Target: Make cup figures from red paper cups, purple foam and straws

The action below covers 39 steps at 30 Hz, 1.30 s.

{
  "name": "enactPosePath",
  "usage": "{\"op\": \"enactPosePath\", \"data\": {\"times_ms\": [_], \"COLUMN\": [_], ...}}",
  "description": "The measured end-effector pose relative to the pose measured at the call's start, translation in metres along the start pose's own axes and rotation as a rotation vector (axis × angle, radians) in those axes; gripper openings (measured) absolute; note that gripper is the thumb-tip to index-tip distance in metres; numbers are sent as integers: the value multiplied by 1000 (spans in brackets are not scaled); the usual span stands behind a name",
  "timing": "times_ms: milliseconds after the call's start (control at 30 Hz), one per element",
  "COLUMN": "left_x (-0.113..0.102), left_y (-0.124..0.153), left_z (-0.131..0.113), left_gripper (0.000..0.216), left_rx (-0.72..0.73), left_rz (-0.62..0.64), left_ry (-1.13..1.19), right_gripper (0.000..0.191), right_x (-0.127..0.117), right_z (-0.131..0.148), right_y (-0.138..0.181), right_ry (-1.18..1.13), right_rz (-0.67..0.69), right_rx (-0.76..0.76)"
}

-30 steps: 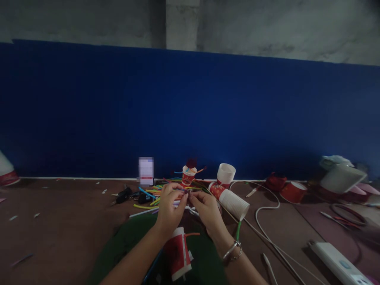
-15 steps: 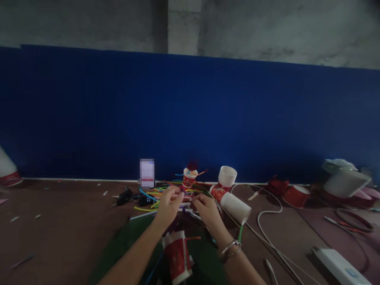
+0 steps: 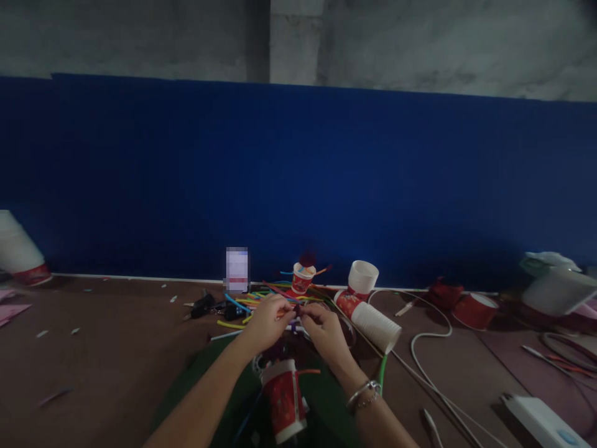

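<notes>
My left hand (image 3: 267, 322) and my right hand (image 3: 323, 328) meet over a heap of coloured pipe cleaners (image 3: 240, 310), their fingers pinched. Between the fingertips shows a small dark red piece (image 3: 297, 309), too small to name surely. A bit of orange shows by the left fingers. Below my wrists a red and white paper cup (image 3: 283, 398) lies tilted, with an orange stem sticking out of its side. Behind my hands stands a small paper cup (image 3: 303, 279) with blue and orange arms and a dark red top.
A stack of paper cups (image 3: 375, 326) lies on its side to the right, beside an upright white cup (image 3: 363, 277). Keys (image 3: 204, 306) and a lit phone (image 3: 237, 270) are at the left back. A white cable (image 3: 420, 358) and a white power strip (image 3: 543, 420) occupy the right.
My hands have drawn closer together, and the small dark red piece now shows between the fingertips. The view has shifted slightly left, so things appear farther right.
</notes>
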State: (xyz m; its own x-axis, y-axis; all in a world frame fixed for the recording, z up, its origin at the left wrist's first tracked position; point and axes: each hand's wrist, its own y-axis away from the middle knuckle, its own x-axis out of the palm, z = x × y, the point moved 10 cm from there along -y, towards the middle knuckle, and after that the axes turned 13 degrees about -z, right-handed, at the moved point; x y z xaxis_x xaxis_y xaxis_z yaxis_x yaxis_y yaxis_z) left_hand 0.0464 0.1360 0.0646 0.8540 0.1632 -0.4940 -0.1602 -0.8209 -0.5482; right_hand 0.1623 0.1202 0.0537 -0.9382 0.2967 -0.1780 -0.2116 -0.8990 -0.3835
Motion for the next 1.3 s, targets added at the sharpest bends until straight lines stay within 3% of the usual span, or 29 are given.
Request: {"op": "enactPosePath", "data": {"times_ms": [100, 200, 267, 300, 367, 433, 500, 567, 767, 1000, 1300], "left_x": [1, -2, -15, -25, -44, -49, -43, -35, -9, 1, 6], "left_y": [-1, 2, 10, 14, 23, 38, 52, 60, 57, 56, 59], "left_z": [1, 23, 45, 53, 54, 60, 69, 73, 65, 50, 56], "left_gripper": [15, 20, 26, 27, 26, 31, 29, 21, 11, 10, 12], "left_rx": [-50, -268, -418, -422, -279, -207, -225, -250, -365, -373, -441], "left_rz": [7, -17, -103, -161, -209, -161, -88, -69, -55, -63, -42], "left_ry": [54, 184, 207, 158, -110, -302, -310, -177, 159, 173, 220], "right_gripper": [17, 18, 20, 20, 21, 20, 19, 18, 16, 15, 11], "right_x": [-2, -9, -13, -13, -10, -3, 5, 12, 29, 39, 43], "right_z": [1, -3, -14, -20, -32, -39, -44, -46, -44, -45, -55], "right_y": [1, -1, -3, -3, -3, -2, 0, 2, -2, 2, 6], "right_ry": [-6, -17, -42, -45, -20, 20, 41, 57, 14, -48, -10], "right_rz": [4, -46, -82, -87, -64, -10, 41, 69, 129, 232, 308], "right_rx": [15, 39, 98, 131, 173, 174, 178, 194, 184, 223, 238]}}
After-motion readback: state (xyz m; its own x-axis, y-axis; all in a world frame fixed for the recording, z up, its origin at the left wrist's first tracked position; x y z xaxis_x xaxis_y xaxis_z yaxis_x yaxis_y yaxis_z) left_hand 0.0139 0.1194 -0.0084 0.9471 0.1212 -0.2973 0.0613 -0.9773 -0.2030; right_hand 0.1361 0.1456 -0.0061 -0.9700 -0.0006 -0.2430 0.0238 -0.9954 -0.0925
